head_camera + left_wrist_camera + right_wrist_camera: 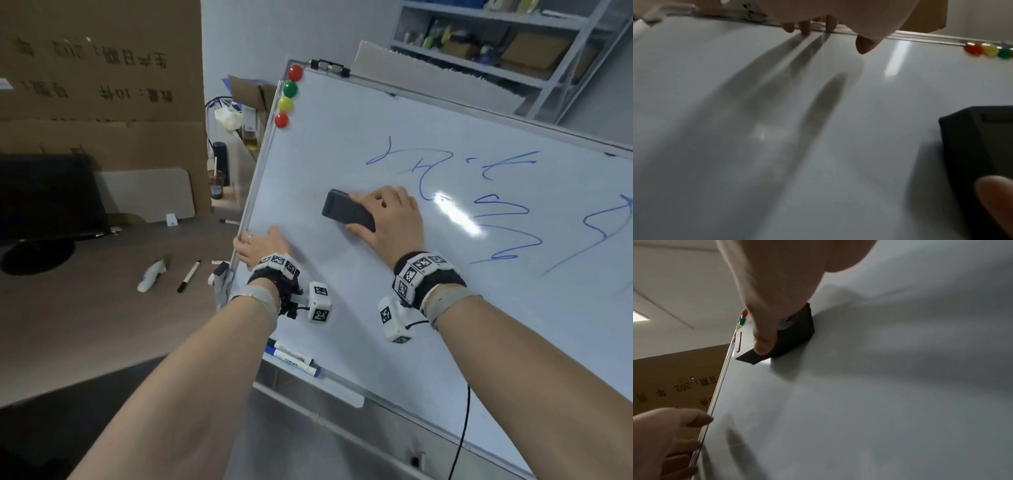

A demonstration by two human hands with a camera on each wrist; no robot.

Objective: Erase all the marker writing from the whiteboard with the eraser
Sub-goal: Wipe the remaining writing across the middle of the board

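The whiteboard [342, 274] fills the right of the head view, tilted, with blue marker writing [493, 205] across its middle and right. My right hand [387, 216] grips a black eraser [346, 209] flat against the board, just left of the writing; thumb below, fingers on top. In the right wrist view the eraser [795, 335] lies under my thumb. My left hand [262, 245] holds the board's left frame edge [251, 192], fingers curled over it. The left wrist view shows those fingertips [805, 26] on the frame and the eraser [978, 146] at the right.
Round magnets [287, 96] sit at the board's top left corner. Markers [294, 358] lie in the tray under the board. The brown desk [102, 301] to the left carries a black marker [188, 275], a white object [150, 275] and a monitor [44, 198]. Cardboard boxes [102, 78] stand behind.
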